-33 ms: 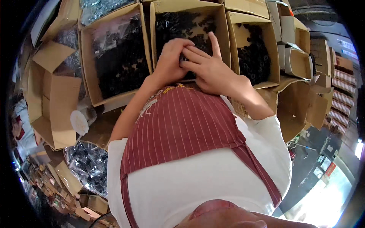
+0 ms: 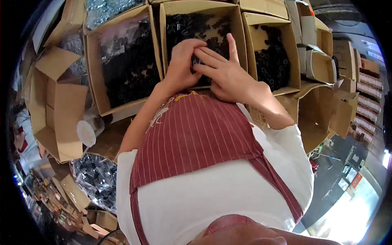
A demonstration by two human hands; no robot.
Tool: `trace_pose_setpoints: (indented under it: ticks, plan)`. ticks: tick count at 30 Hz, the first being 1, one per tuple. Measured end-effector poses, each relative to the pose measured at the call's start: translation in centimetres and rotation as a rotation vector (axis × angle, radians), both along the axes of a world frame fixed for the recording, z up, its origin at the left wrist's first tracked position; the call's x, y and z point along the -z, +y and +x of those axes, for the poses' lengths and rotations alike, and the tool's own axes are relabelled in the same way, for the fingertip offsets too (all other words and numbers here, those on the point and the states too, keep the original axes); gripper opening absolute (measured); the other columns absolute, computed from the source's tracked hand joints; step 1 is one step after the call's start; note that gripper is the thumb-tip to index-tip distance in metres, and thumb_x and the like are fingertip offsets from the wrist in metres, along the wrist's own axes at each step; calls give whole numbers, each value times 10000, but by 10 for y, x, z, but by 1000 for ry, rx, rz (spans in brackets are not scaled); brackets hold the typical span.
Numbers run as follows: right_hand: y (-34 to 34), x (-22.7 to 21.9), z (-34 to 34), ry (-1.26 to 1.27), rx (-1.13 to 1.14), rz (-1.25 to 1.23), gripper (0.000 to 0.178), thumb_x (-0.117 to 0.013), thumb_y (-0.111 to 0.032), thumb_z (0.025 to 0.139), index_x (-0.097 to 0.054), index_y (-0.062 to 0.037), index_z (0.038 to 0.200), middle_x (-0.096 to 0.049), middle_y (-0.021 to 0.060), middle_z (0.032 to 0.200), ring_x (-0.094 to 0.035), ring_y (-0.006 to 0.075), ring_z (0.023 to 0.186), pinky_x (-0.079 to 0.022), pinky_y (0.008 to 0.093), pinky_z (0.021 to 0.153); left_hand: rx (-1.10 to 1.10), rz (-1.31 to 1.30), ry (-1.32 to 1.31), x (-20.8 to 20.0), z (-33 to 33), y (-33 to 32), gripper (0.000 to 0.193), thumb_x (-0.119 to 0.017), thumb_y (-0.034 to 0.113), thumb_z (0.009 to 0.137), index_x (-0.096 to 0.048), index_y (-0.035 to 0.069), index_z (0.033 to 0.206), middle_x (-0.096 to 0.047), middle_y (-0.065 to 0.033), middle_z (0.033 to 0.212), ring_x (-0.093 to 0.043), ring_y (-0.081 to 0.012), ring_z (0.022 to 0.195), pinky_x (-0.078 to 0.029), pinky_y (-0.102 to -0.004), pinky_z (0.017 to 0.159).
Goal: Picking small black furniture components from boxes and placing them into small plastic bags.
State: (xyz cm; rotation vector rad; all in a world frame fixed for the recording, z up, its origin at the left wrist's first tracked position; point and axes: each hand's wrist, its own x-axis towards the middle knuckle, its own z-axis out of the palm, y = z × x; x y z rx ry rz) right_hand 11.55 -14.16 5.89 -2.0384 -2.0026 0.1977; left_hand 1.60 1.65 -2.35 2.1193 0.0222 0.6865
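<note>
Both hands meet over the near side of the middle cardboard box [image 2: 241, 45], which holds many small black parts [image 2: 185, 23]. My left hand [image 2: 182, 61] is curled, its fingers bent toward the right hand. My right hand [image 2: 232, 77] presses its fingers against the left one's fingertips, with one finger pointing up and away. Something small and dark shows in the gap between them, mostly covered by the fingers, so its kind cannot be told.
A larger box [image 2: 94, 69] of black parts and clear plastic stands left; a narrower box [image 2: 295, 67] with black ring-like pieces is right. Open cartons [image 2: 71, 118] flank the left side. A clear bag [image 2: 96, 177] of dark pieces lies at lower left, below a white round disc [image 2: 86, 133].
My hands have shifted very slightly, with the fingers still together. The boxes and their contents look the same.
</note>
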Motion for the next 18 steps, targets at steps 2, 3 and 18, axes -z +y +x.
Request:
trace_pose_setpoints:
  ticks: [2,3,18]
  plan:
    - [-5,-6,5,7,29,79,398,-644,2,731,-643,-83,1119,-489,171,1448,-383,277,1444,-42,695,1178,-22,-26,13,-5,-1,-1,490,-718,93,768,-561,76,1231,-602,-127,1196,-533,-382,1139,-382,-468,1010]
    - [-6,-5,6,2,49,81,398,-644,2,731,-643,-83,1119,-489,171,1448,-383,277,1444,-42,695,1178,-65,-56,29,-6,-1,1,489,-729,109,777,-560,75,1235,-602,-125,1205,-526,-380,1157,-368,-472,1023]
    - [-95,156,161,132,644,120,390,-626,-98,899,-602,-48,1286,-605,238,1223,-614,415,1103,-531,435,904,58,-668,180,6,-6,2,209,-718,104,919,-569,64,1059,-592,-37,954,-585,-143,913,-480,-338,846]
